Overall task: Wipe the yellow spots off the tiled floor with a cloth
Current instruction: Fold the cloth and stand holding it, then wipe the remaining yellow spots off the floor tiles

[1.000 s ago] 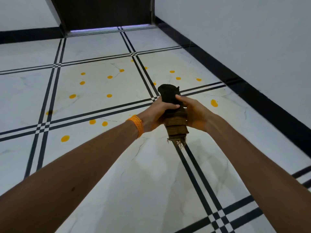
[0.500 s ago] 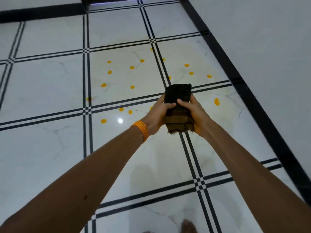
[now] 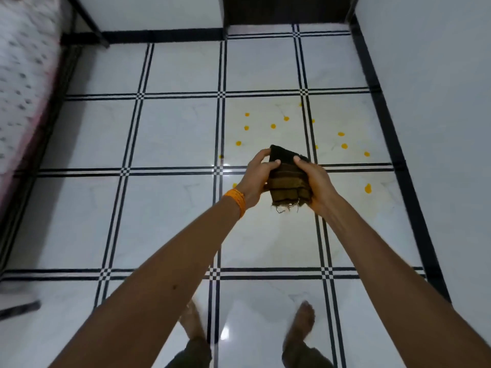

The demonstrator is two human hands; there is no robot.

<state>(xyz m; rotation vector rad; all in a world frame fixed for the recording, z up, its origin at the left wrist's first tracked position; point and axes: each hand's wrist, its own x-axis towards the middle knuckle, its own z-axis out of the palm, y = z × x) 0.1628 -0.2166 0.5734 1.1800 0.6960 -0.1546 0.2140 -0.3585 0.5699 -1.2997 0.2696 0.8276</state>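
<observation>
Both hands hold a folded dark brown cloth (image 3: 288, 183) with lighter stripes and a frayed lower edge, up in the air at arm's length. My left hand (image 3: 256, 179) grips its left side, thumb on top; an orange band circles that wrist. My right hand (image 3: 317, 185) grips the right side. Several yellow spots (image 3: 273, 126) dot the white tiled floor (image 3: 172, 134) beyond the cloth, and one larger yellow spot (image 3: 368, 188) lies to the right near the wall. Some spots are hidden behind the hands.
A bed with a patterned cover (image 3: 24, 83) stands at the left. A white wall with a black skirting (image 3: 398, 160) runs along the right. A dark doorway (image 3: 287, 9) is at the far end. My bare feet (image 3: 301, 322) stand on the tiles below.
The view has tilted down and pulled back: my feet and the bed came into sight and the spots look farther off. Both hands keep hold of the cloth, now turned slightly.
</observation>
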